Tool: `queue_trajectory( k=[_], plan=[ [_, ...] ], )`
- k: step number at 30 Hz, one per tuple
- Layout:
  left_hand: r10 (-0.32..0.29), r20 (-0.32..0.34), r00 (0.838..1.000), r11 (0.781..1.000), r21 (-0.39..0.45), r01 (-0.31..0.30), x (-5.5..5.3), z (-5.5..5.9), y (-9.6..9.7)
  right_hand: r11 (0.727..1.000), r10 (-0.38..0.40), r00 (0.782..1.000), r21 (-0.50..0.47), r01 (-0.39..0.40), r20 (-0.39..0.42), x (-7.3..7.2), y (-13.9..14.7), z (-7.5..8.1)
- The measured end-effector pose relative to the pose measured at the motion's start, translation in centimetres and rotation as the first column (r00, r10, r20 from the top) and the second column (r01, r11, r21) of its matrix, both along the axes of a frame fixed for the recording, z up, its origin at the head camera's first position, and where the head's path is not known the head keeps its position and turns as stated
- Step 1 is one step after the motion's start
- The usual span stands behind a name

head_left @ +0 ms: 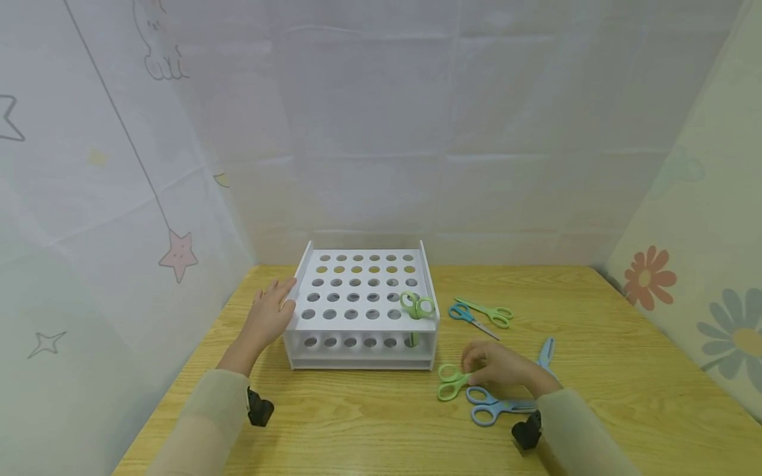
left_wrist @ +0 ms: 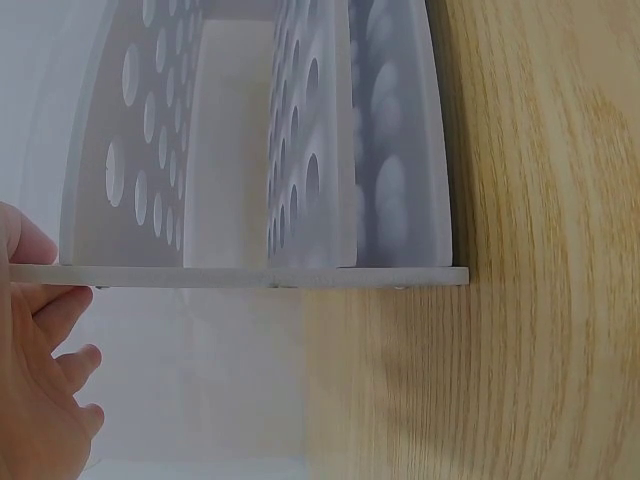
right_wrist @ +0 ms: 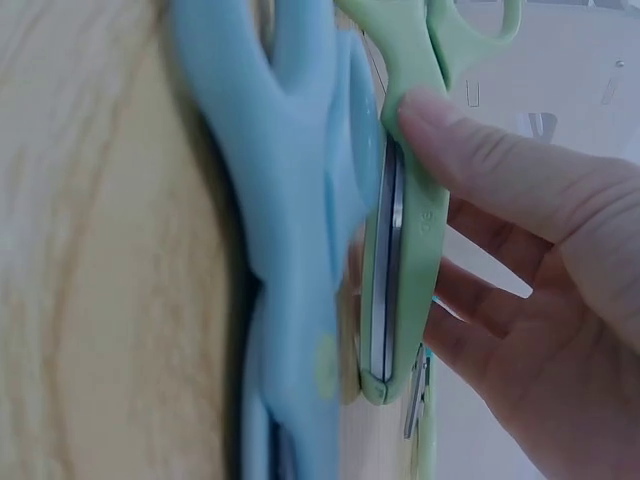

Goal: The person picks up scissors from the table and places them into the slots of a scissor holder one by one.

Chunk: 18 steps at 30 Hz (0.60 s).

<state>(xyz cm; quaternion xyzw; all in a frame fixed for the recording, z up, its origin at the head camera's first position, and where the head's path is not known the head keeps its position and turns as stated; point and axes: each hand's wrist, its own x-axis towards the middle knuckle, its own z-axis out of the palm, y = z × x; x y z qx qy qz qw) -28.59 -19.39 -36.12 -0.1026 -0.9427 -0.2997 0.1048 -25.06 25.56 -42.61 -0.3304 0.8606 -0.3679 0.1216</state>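
Note:
My left hand (head_left: 268,318) grips the left side panel of a white rack (head_left: 363,325) with rows of round holes. In the left wrist view the thumb lies on one face of that panel (left_wrist: 230,276), the fingers on the other. A pair of green scissors (head_left: 415,309) stands in a hole at the rack's front right corner, handles up. Right of the rack, my right hand (head_left: 499,365) pinches green scissors (right_wrist: 428,215) between thumb and fingers, handles toward the rack. Close beside them lie light blue scissors (right_wrist: 285,190).
Behind the right hand lie another blue pair of scissors (head_left: 546,352), partly hidden. Farther back, teal-handled scissors (head_left: 462,311) with metal blades lie beside green scissors (head_left: 499,315). The wooden table (head_left: 357,430) meets patterned cloth walls (head_left: 369,132) at the back and sides.

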Motion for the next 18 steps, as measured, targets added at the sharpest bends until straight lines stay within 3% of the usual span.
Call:
queue_trajectory(
  k=[9,18],
  plan=[
    [0.005,0.0,1.0,1.0,-0.008,-0.005,-0.18,-0.16,-0.14,1.0,-0.003,0.998,-0.012,0.004,0.067,0.08,0.07,0.03],
    [0.015,0.014,1.0,1.0,-0.004,-0.015,-0.12,-0.14,-0.12,0.981,0.032,0.992,-0.193,-0.008,0.124,-0.17,-0.22,0.46]
  ],
)
